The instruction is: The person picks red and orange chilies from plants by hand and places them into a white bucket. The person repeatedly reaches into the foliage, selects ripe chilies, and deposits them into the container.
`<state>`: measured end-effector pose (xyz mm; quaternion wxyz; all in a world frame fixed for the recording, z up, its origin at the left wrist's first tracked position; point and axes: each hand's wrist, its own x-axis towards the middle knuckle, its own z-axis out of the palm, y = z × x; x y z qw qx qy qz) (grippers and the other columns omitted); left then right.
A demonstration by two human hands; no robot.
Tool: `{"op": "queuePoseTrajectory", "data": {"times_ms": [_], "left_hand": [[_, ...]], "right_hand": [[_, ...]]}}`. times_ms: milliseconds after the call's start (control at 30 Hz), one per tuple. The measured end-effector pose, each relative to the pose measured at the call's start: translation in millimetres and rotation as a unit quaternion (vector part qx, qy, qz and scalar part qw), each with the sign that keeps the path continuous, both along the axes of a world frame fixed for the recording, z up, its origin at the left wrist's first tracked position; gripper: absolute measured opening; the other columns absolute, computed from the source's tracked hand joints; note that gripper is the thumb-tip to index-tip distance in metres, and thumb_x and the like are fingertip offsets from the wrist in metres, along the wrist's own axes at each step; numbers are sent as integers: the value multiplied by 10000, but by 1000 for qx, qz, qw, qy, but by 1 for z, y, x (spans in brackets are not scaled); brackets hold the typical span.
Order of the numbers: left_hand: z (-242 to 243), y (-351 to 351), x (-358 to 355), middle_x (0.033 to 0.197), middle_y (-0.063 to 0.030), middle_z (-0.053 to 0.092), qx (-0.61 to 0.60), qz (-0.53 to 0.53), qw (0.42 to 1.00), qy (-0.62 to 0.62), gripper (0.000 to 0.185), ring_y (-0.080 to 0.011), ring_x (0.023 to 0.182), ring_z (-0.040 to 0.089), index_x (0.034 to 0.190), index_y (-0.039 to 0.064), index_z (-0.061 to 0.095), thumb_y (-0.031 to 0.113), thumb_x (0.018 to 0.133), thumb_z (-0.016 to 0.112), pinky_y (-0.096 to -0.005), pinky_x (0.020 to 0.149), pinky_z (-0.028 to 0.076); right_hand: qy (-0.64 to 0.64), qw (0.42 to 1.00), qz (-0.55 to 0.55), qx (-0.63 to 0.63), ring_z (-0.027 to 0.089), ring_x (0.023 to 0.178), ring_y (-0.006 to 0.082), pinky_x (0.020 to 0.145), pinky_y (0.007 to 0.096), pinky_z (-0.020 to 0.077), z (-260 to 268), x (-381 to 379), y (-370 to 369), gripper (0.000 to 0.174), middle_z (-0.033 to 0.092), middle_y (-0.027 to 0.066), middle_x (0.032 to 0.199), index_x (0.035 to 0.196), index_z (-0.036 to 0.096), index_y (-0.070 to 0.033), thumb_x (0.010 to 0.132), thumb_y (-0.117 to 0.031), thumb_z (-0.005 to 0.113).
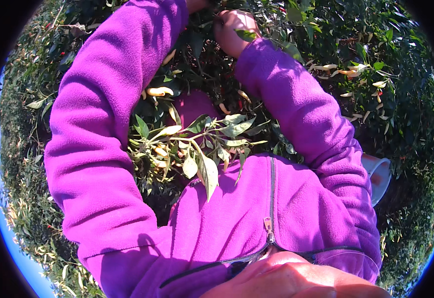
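Note:
My right hand (237, 31) reaches into the pepper plants near the top edge, its fingers curled and partly hidden by shade and leaves. Beside it, my left hand (197, 5) is mostly cut off by the frame; only a part near the wrist shows. What either hand holds cannot be made out. Between my purple fleece sleeves, a leafy pepper branch (192, 139) with pale pods rises in front of my jacket (231, 208). A yellow-orange chili pepper (159, 91) hangs by my left sleeve. Smaller pods (244, 96) hang below my right wrist.
Dense pepper plants surround me on both sides. Several pale chili peppers (351, 71) show among the leaves at the right, with a few red ones scattered about. Behind my right elbow is a whitish bucket (378, 178), partly hidden by the sleeve.

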<state>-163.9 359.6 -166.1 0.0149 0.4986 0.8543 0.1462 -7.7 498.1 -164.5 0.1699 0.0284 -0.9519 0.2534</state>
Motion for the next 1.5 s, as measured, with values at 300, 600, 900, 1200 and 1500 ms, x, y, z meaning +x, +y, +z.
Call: {"op": "queuePoseTrajectory", "data": {"times_ms": [300,600,900,1200,1500], "left_hand": [[21,26,24,894,-123,647,102,132,972,-165,217,-255,852,639,987,78,669,158,814,565,-367,727,508],[72,31,79,879,-107,647,42,15,993,-111,218,-276,835,638,961,75,675,132,774,579,-383,718,518],[128,35,157,864,-91,648,-145,-134,972,126,222,-296,819,638,936,72,681,107,734,594,-399,708,527],[75,34,122,1126,-113,625,-383,45,916,107,372,-322,1174,513,1160,142,636,111,790,638,-401,1014,411],[30,-14,99,1262,-92,562,-348,47,922,162,411,-300,1316,389,1178,144,614,85,771,613,-522,1119,259]], "right_hand": [[56,980,-11,193,689,690,308,582,402,557,-19,-22,-21,194,666,180,710,761,694,-19,765,-135,539],[-197,948,187,-167,581,573,177,581,310,509,47,11,39,376,633,100,789,866,612,28,929,-322,491],[-319,513,299,-739,393,477,92,417,236,372,53,105,144,330,462,23,635,734,464,-41,963,-277,439],[-306,501,271,-763,433,524,99,448,252,406,24,130,143,277,480,26,681,798,456,-78,994,-266,403],[-281,596,259,-706,363,528,68,474,230,367,30,105,101,241,409,-12,675,933,500,-52,1022,-258,413]]}}
